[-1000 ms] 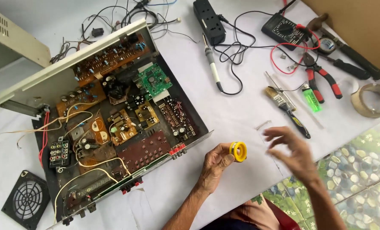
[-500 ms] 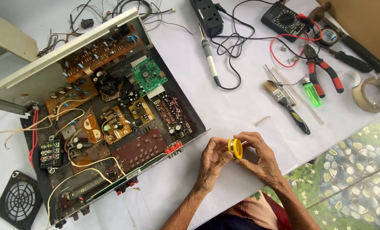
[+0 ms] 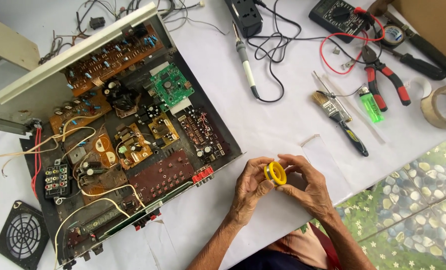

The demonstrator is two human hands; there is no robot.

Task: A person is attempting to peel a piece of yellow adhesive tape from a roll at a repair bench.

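A small yellow spool [image 3: 275, 173] is held between both hands above the white table cover. My left hand [image 3: 247, 190] grips its left side with thumb and fingers. My right hand [image 3: 305, 182] closes on its right side, fingers curled over the rim. Just left of the hands lies an opened amplifier chassis [image 3: 223, 130] with brown circuit boards, a green board [image 3: 171, 89], and loose white and red wires.
A soldering iron [image 3: 245, 58], black power strip [image 3: 246, 15], multimeter [image 3: 339, 15], red-handled pliers [image 3: 383, 82], brush [image 3: 340, 120], green lighter [image 3: 370, 106] and tape roll [image 3: 442, 107] lie at the back right. A black fan grille [image 3: 20, 235] sits at the front left.
My right hand came down from an open pose beside the spool and closed on it. Both hands shifted slightly right and nearer together; the camera view moved a little.
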